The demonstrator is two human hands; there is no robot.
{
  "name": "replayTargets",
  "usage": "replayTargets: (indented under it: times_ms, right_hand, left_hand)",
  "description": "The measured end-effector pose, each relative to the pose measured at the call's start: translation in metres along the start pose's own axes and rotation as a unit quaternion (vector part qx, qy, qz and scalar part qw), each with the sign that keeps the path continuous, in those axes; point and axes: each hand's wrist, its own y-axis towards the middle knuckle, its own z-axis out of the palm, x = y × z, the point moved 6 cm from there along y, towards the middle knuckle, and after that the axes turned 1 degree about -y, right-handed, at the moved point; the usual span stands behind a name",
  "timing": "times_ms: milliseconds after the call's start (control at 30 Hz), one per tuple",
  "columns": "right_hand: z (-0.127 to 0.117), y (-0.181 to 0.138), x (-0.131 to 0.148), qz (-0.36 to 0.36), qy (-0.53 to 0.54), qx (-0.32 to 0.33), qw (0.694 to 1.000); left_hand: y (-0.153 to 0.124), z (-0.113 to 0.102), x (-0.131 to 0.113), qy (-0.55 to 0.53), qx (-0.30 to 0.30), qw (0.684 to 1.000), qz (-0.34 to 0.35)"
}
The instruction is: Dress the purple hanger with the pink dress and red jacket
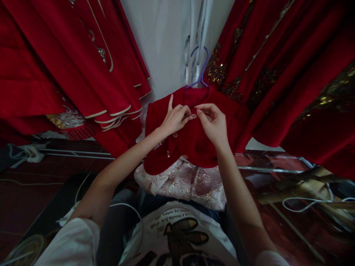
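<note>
A red jacket [205, 147] on a purple hanger [204, 70] rests over my lap, its collar pointing away from me. My left hand [176, 117] pinches the front edge near the collar, beside a small flower-shaped ornament [194, 116]; its index finger sticks out. Just to the right, my right hand [213, 122] has thumb and forefinger pressed together at the opposite front edge. Whatever lies between those fingertips is too small to make out. More beaded flower ornaments [175, 135] run down the left front of the jacket. Under it lies a pale pink brocade cloth [199, 184] with shiny patterning.
Red garments with pale piping [111, 74] hang at the left, and red garments with gold sequins [277, 66] hang at the right. A metal rail [271, 170] runs low behind my arms. White cord [302, 205] and folded material lie at the lower right.
</note>
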Motion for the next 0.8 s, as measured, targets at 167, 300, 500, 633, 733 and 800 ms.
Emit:
replayTargets:
  times_ms: [167,300,500,633,733,800]
  right_hand:
    - [-0.006,-0.004,-0.005,0.012,-0.02,-0.007,1.0]
    - [-0.01,-0.004,-0.006,0.016,-0.023,-0.012,1.0]
    - [0.018,0.01,-0.009,0.042,0.041,0.056,0.997]
    - [0.037,0.016,-0.024,0.11,-0.011,0.091,0.99]
    - [0.025,0.01,-0.034,0.172,-0.159,0.081,0.969]
    - [0.005,0.004,-0.035,0.184,-0.261,0.054,0.946]
  left_hand:
    - [0.003,0.002,0.004,-0.035,0.011,0.999,-0.019]
    - [0.003,0.0,0.002,-0.019,0.015,1.0,-0.017]
    - [0.004,-0.001,-0.005,0.076,0.046,0.995,0.045]
    - [0.005,0.002,0.002,0.17,0.126,0.976,0.053]
    - [0.001,-0.002,0.007,0.242,0.163,0.955,0.047]
    - [-0.001,-0.011,0.009,0.278,0.149,0.949,0.019]
